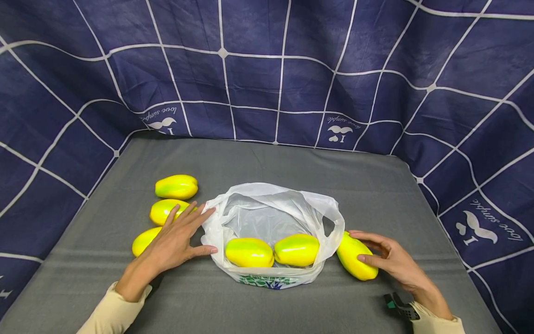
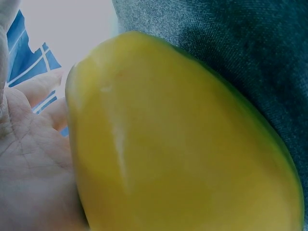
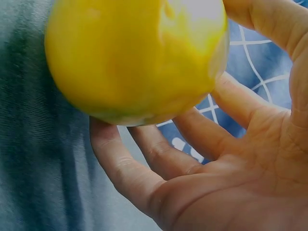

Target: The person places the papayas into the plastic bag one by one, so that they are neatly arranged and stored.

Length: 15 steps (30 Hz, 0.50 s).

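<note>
A white plastic bag (image 1: 273,218) lies with its mouth open, holding two yellow-green papayas, a left one (image 1: 249,253) and a right one (image 1: 297,249). My left hand (image 1: 173,241) is spread at the bag's left side, its fingertips and thumb touching the rim. In the left wrist view a papaya (image 2: 183,139) beside the palm fills most of the picture. My right hand (image 1: 396,260) holds another papaya (image 1: 356,257) between thumb and fingers, just right of the bag. From the right wrist, curled fingers (image 3: 125,166) show under that papaya (image 3: 134,57).
Left of the bag, three papayas stand in a column: a far one (image 1: 176,187), a middle one (image 1: 163,211) and a near one (image 1: 143,240), the latter two partly behind my left hand. Grey cloth (image 1: 267,162) covers the table. A blue gridded curtain (image 1: 258,79) surrounds it.
</note>
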Available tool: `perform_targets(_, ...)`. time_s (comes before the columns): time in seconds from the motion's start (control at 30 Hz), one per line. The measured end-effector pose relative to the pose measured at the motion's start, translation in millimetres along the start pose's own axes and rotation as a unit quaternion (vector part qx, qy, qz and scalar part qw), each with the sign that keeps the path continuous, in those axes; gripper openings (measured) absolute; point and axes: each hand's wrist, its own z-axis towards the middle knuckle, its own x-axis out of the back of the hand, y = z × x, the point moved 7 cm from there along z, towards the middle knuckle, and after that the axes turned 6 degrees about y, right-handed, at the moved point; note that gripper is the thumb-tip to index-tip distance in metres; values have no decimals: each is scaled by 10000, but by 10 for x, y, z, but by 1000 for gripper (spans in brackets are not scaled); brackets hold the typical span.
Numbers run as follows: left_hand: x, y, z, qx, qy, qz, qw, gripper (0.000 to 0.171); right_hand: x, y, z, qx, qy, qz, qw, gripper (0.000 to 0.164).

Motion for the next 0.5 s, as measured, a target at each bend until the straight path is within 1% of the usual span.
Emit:
perform_targets(0.2, 1, 3, -4, 5, -22, -15, 10000, 98, 95, -72, -9, 209, 95, -48, 9997, 46)
perform_targets(0.5, 1, 2, -4, -80, 49, -41, 9999, 96, 252, -231, -31, 334, 314, -101, 9989, 47)
